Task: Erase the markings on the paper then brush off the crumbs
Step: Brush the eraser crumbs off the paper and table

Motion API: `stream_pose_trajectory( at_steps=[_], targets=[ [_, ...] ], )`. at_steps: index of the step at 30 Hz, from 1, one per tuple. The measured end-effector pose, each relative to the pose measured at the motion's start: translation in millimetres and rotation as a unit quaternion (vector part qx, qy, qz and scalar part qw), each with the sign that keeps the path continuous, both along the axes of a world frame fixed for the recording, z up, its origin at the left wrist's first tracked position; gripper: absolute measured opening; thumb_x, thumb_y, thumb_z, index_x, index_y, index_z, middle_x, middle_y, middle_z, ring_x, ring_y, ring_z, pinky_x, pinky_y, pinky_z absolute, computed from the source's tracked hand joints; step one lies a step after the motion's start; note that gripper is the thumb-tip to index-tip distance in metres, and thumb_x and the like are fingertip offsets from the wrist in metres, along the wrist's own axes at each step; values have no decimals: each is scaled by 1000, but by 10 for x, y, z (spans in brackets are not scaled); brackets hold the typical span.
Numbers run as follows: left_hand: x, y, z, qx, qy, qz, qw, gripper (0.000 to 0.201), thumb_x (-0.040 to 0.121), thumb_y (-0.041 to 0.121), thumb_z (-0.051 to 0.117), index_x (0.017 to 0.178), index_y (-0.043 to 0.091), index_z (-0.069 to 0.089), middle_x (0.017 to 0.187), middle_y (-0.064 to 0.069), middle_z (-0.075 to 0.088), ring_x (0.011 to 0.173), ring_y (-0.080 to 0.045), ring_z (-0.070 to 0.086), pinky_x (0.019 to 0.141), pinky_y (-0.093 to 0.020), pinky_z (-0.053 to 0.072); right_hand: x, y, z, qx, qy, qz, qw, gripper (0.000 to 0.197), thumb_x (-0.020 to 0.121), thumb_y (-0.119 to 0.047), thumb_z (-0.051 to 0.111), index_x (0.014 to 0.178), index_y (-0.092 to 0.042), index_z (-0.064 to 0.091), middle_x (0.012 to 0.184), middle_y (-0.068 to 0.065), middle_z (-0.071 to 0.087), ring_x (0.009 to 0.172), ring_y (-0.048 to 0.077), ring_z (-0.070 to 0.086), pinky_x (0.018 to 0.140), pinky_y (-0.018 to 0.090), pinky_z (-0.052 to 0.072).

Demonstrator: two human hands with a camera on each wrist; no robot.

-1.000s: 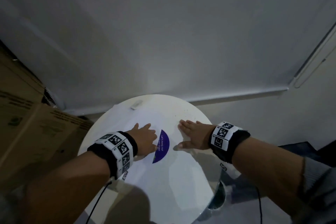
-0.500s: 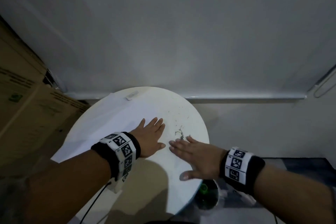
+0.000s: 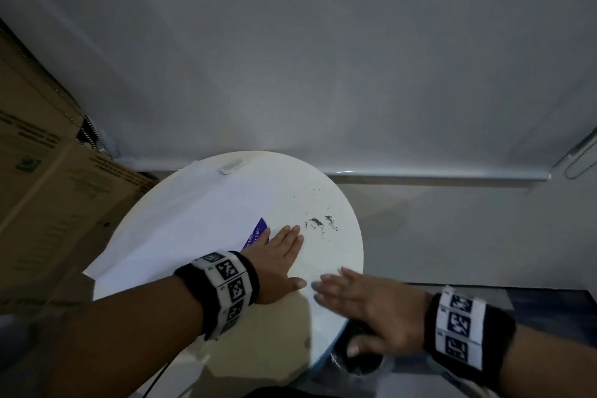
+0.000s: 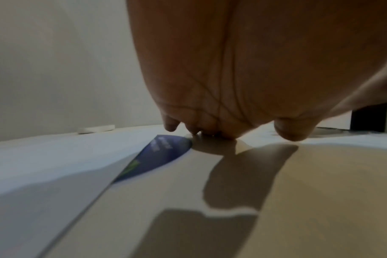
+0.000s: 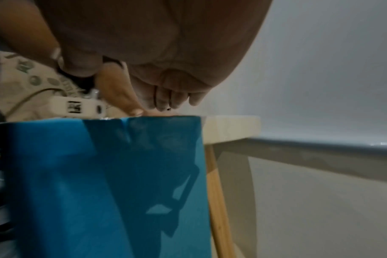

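From above, the left hand [image 3: 277, 260] lies flat with straight fingers, pressing the paper [image 3: 181, 223] onto the round white tabletop [image 3: 349, 242]. The right hand [image 3: 365, 307] hovers at the near right edge, fingers loosely spread and holding nothing. A scatter of dark crumbs [image 3: 319, 223] sits on the bare tabletop just beyond the left fingertips; the eraser [image 3: 231, 167] rests at the far rim.

The left wrist camera shows the left hand [image 4: 243, 73] with its fingertips [image 4: 207, 129] down just beside a purple printed patch [image 4: 161, 153] (part of something under the sheet, I think).

The right wrist camera shows the right hand [image 5: 157, 57] open above the table's edge, a blue sheet [image 5: 104, 183] hanging below.

The risk, as I see it: a hasty sweep could smear the crumbs across the surface or push them back onto the paper, and if the left hand eases off, the sheet may skid or crease.
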State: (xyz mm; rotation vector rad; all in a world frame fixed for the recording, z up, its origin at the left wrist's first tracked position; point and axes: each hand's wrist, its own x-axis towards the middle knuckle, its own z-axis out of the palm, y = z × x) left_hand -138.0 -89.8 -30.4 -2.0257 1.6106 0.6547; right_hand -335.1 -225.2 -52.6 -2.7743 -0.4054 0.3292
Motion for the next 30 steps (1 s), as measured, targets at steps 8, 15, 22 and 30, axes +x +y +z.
stream_pose_trajectory(
  at_steps=[8, 15, 22, 30],
  targets=[
    [28, -476, 12, -29, 2, -16, 999, 69, 104, 49, 13, 153, 11, -16, 160, -4, -24, 147, -17, -21, 120, -41, -9, 81, -84, -144, -23, -18, -38, 999, 82, 92, -66, 25, 151, -10, 15, 158, 7, 10, 146, 17, 5, 119, 44, -1],
    [263, -516, 72, -108, 41, 73, 991, 67, 105, 45, 17, 154, 9, -11, 160, -6, -22, 148, -19, -19, 121, -42, -7, 502, -302, 9, -72, 27, -88, 993, 102, 77, -77, 4, 151, -6, 4, 159, 12, -1, 147, 22, -2, 118, 37, -9],
    [523, -501, -50, -51, -8, 156, 986, 70, 104, 49, 14, 153, 7, -13, 160, -9, -22, 149, -21, -18, 120, -44, -6, 205, -40, -173, -5, -29, -3, 1000, 80, 93, -62, 32, 151, -10, 15, 159, 7, 8, 147, 19, 4, 118, 43, -3],
    [268, -732, -39, -24, 23, 76, 997, 73, 103, 54, 14, 153, 10, -16, 159, -6, -25, 148, -19, -19, 121, -44, -7, 312, -367, -221, 51, -73, -111, 990, 83, 91, -69, 19, 149, -10, 26, 157, 3, 15, 146, 13, 4, 120, 36, 0]
  ],
)
